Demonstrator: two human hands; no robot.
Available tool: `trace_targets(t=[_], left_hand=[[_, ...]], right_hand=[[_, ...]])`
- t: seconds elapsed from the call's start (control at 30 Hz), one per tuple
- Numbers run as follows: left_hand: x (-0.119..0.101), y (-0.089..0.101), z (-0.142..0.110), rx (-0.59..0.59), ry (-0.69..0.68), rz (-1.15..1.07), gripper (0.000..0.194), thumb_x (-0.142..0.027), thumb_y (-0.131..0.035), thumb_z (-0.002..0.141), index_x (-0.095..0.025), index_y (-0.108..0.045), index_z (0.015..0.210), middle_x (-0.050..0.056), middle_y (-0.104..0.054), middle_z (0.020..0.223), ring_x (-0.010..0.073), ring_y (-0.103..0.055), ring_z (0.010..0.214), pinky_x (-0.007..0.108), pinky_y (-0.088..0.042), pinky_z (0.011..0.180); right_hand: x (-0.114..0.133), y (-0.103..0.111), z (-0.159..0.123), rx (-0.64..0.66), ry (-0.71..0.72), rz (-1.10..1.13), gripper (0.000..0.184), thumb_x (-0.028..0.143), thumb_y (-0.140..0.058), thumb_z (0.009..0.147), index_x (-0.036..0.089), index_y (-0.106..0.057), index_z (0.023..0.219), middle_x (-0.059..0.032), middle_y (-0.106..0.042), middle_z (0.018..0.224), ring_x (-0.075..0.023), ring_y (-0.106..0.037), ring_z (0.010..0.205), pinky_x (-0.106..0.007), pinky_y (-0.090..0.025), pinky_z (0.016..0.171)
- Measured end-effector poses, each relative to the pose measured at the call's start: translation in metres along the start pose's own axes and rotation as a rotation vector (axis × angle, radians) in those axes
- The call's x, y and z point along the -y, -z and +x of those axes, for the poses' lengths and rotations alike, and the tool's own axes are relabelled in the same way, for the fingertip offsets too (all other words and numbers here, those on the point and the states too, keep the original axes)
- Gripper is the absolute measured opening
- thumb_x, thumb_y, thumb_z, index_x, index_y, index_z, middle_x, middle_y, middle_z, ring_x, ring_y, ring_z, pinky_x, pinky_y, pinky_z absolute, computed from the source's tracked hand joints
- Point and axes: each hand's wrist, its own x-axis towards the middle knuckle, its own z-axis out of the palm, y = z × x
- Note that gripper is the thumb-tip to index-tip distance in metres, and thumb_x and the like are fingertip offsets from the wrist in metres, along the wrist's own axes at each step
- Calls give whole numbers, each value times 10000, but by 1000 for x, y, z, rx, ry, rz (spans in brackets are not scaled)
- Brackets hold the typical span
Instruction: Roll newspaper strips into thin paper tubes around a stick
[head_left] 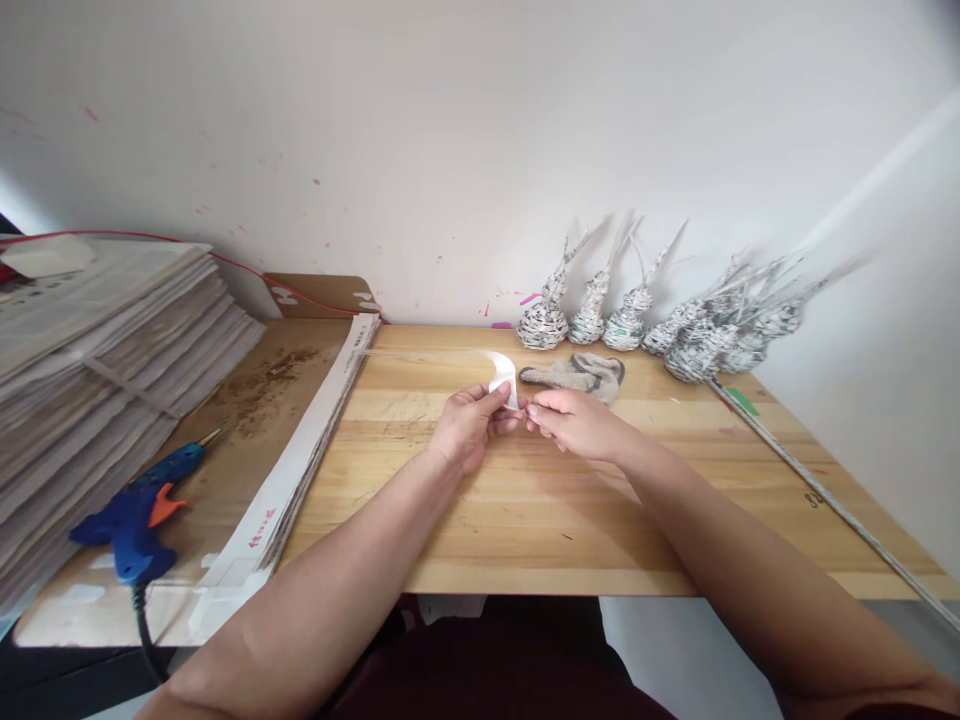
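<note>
Over the middle of the wooden table (450,540), my left hand (469,425) pinches a curling white paper strip (504,372). The strip's thin far end stretches left toward the stack of paper strips. My right hand (570,420) meets the left one at the strip's lower end, its thumb and fingers pressed together there. Exactly how the paper sits between the right fingertips is too small to tell. Just behind my hands lies a crumpled grey cloth (581,375) with a dark edge.
Several woven paper gourd shapes (544,325) stand along the wall, with a long thin rod (817,485) at right. On the left are a blue glue gun (146,520) with its cord, a tall newspaper stack (150,350) and a long stack of white paper strips (307,430).
</note>
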Motion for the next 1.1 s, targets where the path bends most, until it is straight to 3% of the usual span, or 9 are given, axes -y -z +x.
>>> trace_targets(t=[0.1,0.3,0.43,0.63,0.77,0.9,1.1], left_hand=[[1,2,1,32,-8,-7,175,-183,-764,700,-73,-687,813,96,-706,771,94,-642,594,187,-542,598],[1,4,3,-63,-47,1,194,-176,-789,654,-73,-711,798,91,-708,746,85,-620,559,183,-524,563],[1,3,2,-91,-70,-1,209,-202,-803,637,-78,-718,781,80,-703,738,74,-608,559,161,-502,541],[2,3,3,-65,-69,22,255,-240,-823,611,-83,-723,786,76,-704,754,68,-592,549,164,-494,538],[1,3,3,-109,-64,5,251,-230,-822,607,-80,-721,781,75,-703,736,82,-607,558,182,-514,561],[1,4,4,-110,-85,4,240,-230,-815,622,-75,-720,780,79,-707,751,68,-599,555,157,-496,542],[2,4,4,-100,-81,22,270,-243,-818,617,-77,-718,805,82,-708,756,67,-593,555,159,-492,542]], right_hand=[[-1,0,0,-3,19,-21,299,349,-416,916,184,-585,732,-14,-616,680,-107,-500,520,-247,-347,517],[1,-4,-4,-226,238,-239,103,297,-559,847,209,-612,842,-6,-623,720,-134,-522,628,-257,-320,582],[0,-4,-4,-231,327,-337,171,251,-481,900,201,-628,827,-19,-630,732,-139,-532,653,-270,-309,617],[1,-1,-5,-90,233,-227,252,263,-425,933,194,-603,768,-8,-617,699,-130,-528,637,-259,-317,608],[2,-4,-4,-224,306,-309,129,293,-536,886,190,-612,871,-23,-633,798,-137,-537,689,-258,-322,626],[1,-6,-3,-277,339,-392,207,289,-461,931,189,-623,850,-34,-631,787,-144,-544,699,-267,-321,639],[4,-5,-4,-125,173,-255,337,301,-403,951,185,-614,714,-14,-612,657,-131,-530,610,-263,-314,592]])
